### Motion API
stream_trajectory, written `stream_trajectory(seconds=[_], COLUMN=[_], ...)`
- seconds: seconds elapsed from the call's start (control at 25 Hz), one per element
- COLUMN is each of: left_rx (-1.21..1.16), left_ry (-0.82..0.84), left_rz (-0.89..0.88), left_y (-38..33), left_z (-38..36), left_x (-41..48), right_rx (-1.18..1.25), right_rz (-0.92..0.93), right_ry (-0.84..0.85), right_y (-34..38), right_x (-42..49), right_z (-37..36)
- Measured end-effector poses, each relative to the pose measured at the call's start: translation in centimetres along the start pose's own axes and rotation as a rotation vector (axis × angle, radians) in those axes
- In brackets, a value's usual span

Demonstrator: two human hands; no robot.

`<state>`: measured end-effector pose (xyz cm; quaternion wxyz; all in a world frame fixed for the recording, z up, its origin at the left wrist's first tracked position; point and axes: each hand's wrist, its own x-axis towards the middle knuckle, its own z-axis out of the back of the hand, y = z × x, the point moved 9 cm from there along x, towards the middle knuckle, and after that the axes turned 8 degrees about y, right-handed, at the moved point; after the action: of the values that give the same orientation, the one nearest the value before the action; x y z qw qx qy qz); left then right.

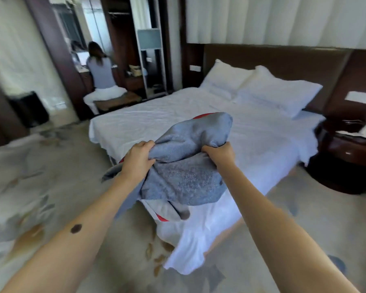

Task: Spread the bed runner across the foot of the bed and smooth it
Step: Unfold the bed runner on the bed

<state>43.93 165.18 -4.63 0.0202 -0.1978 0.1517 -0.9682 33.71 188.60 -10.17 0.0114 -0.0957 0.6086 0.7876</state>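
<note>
A grey bed runner (184, 178) with red trim hangs bunched up in the air over the near corner of the bed (156, 121). My left hand (138, 159) grips its left fold. My right hand (219, 153) grips another fold about a forearm's length to the right. The cloth bulges up between and beyond my hands and droops below them, with a red-edged end hanging toward the bed's corner. The bed is made with a white sheet and two white pillows (262, 89) at the headboard. The view is blurred by motion.
A dark nightstand (347, 151) stands right of the bed. A person (100, 70) sits on a bench (116, 101) at the far left, facing away toward a mirror. Patterned carpet (40, 187) covers the floor around the bed's foot. A dark cabinet (28, 111) stands at left.
</note>
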Motion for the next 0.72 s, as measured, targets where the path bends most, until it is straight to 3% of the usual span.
stream_trajectory(seconds=[0.4,0.72], left_rx=[0.122,0.094], left_ry=[-0.029,0.035], left_rz=[0.183,0.129], left_y=[28.7,49.3], left_z=[5.8,4.8], left_x=[10.4,25.6], right_rx=[-0.134,-0.165], right_rz=[0.011,-0.033], right_ry=[0.167,0.086], right_y=[9.9,15.2], right_x=[14.6,29.7], right_z=[-29.2,-46.8])
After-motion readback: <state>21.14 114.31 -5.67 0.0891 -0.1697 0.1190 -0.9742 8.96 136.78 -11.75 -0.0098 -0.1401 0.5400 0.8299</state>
